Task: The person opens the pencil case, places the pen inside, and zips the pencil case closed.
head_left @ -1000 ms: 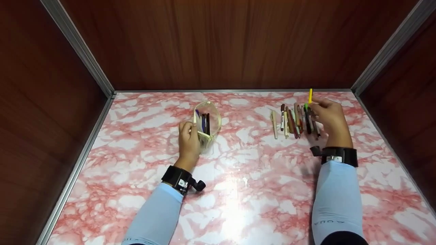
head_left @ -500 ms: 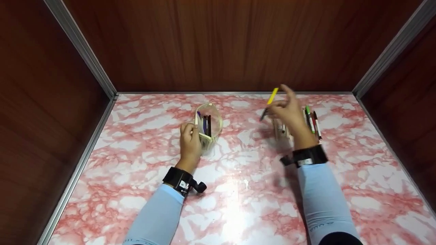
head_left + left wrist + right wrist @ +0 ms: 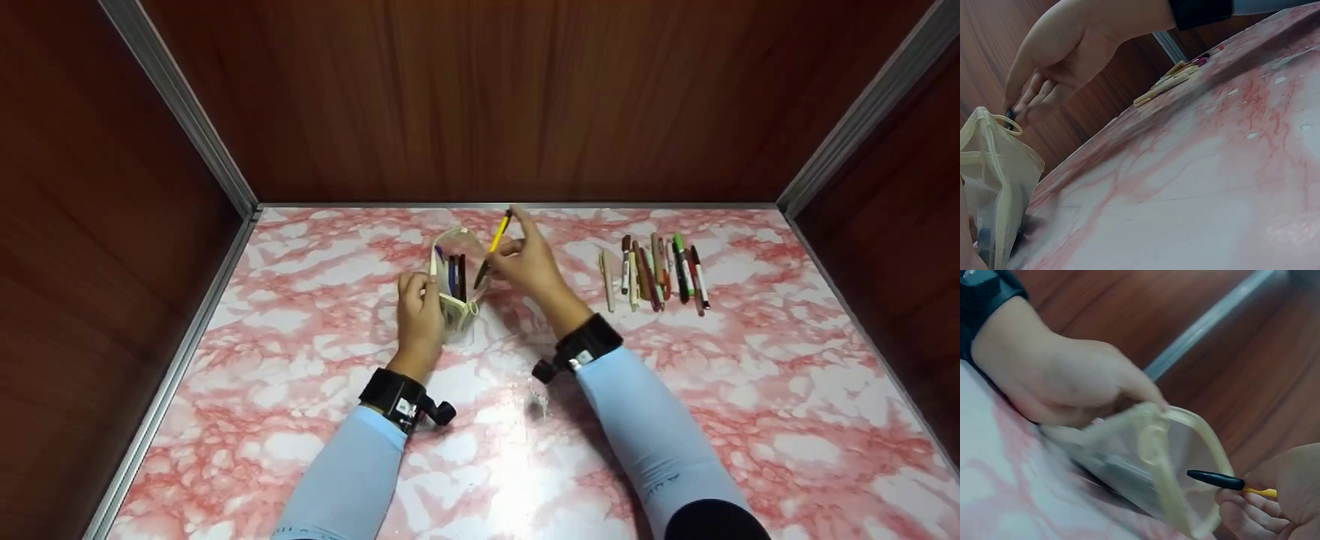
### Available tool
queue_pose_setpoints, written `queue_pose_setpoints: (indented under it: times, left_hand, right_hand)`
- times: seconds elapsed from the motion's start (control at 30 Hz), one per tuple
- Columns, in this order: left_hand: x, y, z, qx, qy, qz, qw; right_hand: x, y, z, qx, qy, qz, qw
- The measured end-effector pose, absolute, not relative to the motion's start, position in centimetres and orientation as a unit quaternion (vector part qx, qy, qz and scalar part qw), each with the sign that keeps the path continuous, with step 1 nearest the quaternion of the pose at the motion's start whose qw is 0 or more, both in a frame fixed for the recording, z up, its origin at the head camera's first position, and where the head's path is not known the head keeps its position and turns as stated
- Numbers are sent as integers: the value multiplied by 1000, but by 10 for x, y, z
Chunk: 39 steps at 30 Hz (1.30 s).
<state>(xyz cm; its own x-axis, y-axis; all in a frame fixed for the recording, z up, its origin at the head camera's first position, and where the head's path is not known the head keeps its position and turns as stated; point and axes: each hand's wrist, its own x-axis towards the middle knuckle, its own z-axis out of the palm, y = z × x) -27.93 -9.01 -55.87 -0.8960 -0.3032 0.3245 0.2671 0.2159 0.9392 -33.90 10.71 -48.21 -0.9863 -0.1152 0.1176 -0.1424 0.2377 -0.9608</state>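
Note:
My left hand grips the near left side of a see-through mesh pencil pouch with cream edging, its mouth open. Several dark and blue pens lie inside it. A yellow and black pen is pinched in my right hand, slanting down to the left at the pouch's right rim. In the right wrist view the black end of the pen points into the mouth of the pouch. A cream zip-pull ring hangs at the rim.
Several loose pens and markers lie in a group on the right of the red and white marbled table. Dark wood panels with metal edging stand at the back and both sides.
My right hand has carried the yellow and black pen leftward from the pen group to the pouch. My left hand keeps its grip on the pouch, almost unmoved.

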Motion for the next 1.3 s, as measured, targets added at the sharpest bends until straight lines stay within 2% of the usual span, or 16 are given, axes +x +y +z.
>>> queue_pose_setpoints:
  times: [0.13,0.4,0.57,0.73,1.0,1.3]
  left_hand:
    - [-279,-90,-558,15,-747,-625,225]
    - [-278,-91,-557,22,-746,-628,220]
    - [-279,-91,-557,25,-740,-637,215]
    - [-279,-92,-557,27,-743,-632,217]
    - [-279,-92,-557,20,-750,-617,237]
    - [-281,-89,-558,16,-754,-614,233]
  right_hand:
    - [-336,89,-488,102,-807,581,19]
    - [-324,76,-484,152,-850,503,-28]
    - [-324,92,-476,164,-856,488,-33]
    - [-330,130,-471,141,-857,493,-49]
    - [-338,206,-464,85,-887,453,21]
    - [-334,270,-449,54,-915,390,94]
